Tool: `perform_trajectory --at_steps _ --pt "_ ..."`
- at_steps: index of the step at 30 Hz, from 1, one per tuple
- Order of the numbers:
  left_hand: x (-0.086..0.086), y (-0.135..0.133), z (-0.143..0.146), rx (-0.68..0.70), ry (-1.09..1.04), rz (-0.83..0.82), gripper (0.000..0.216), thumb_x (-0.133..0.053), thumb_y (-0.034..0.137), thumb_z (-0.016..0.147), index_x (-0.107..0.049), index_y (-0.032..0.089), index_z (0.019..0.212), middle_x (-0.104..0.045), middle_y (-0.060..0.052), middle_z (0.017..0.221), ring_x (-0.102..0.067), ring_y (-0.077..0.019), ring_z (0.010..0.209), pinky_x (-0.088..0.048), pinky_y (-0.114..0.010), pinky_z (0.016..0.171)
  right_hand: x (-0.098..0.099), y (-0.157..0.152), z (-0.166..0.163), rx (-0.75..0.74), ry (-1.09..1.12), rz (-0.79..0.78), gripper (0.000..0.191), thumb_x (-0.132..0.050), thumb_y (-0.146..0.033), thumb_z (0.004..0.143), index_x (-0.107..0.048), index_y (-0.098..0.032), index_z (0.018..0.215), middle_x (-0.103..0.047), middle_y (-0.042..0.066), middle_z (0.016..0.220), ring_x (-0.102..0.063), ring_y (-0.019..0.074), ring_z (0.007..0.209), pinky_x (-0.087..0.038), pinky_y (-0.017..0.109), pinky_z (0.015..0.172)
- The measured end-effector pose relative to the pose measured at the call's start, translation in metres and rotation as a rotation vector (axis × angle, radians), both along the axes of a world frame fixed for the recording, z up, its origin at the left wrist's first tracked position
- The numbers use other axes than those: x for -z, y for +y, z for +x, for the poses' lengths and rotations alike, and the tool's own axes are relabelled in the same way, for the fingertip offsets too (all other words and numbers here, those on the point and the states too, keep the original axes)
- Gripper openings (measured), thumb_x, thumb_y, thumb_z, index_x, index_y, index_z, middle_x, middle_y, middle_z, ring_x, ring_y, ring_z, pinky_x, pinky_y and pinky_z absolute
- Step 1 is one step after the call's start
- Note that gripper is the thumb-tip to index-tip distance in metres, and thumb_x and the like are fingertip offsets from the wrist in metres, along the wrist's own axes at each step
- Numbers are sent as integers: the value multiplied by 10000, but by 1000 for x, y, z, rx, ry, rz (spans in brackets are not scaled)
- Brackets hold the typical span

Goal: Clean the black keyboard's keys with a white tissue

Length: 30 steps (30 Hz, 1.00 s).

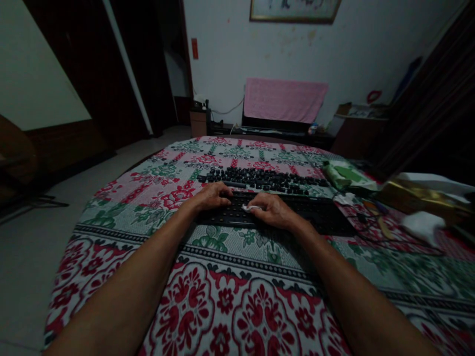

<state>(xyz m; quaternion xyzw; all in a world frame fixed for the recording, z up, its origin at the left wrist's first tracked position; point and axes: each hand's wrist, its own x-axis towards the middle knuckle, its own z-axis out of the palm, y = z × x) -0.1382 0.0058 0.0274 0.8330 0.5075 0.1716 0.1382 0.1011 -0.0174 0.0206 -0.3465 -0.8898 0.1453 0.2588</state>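
A black keyboard base with its keycaps off (233, 216) lies flat on the patterned tablecloth, small round key spots showing across it. My left hand (212, 196) rests on its left end, fingers curled toward the far edge and thumb on top, gripping it. Pinched in my right hand (273, 210) is a crumpled white tissue (250, 208), pressed against the middle of the base. Just beyond the base, many loose black keycaps (260, 178) are spread in a long band. The tissue is partly hidden by my fingers.
To the right lie a green-and-white tissue pack (349, 175), a crumpled white wad (423, 227), a gold box (419, 198) and a dark cable (404, 242). A pink cloth (284, 99) hangs over something by the wall, beyond the round table's far edge.
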Motion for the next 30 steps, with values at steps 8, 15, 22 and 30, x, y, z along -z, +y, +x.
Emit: perform_trajectory --at_steps 8,15,22,30 --pt "11 7 -2 117 -15 89 261 -628 241 715 -661 199 971 -614 -29 1006 -555 -166 966 -422 -264 871 -2 -2 1 36 -161 76 204 -512 -220 787 -666 -171 911 -615 53 862 -557 154 794 -410 248 728" --pt "19 12 6 126 46 189 221 -578 232 755 -658 193 958 -600 -49 1015 -543 -189 978 -416 -314 893 2 2 4 132 -157 89 216 -522 -188 750 -662 -168 913 -605 58 865 -550 155 776 -405 251 701" --pt "20 15 5 133 64 223 227 -574 217 755 -643 198 971 -597 -49 1014 -538 -189 979 -417 -320 896 3 1 1 127 -128 91 197 -508 -214 793 -659 -165 909 -591 55 855 -539 147 772 -396 243 695" --pt "27 23 7 116 27 293 178 -570 184 761 -647 199 922 -607 -35 1016 -544 -177 963 -420 -322 893 4 5 0 140 -135 133 197 -484 -210 832 -642 -163 939 -571 53 856 -524 139 785 -390 243 715"
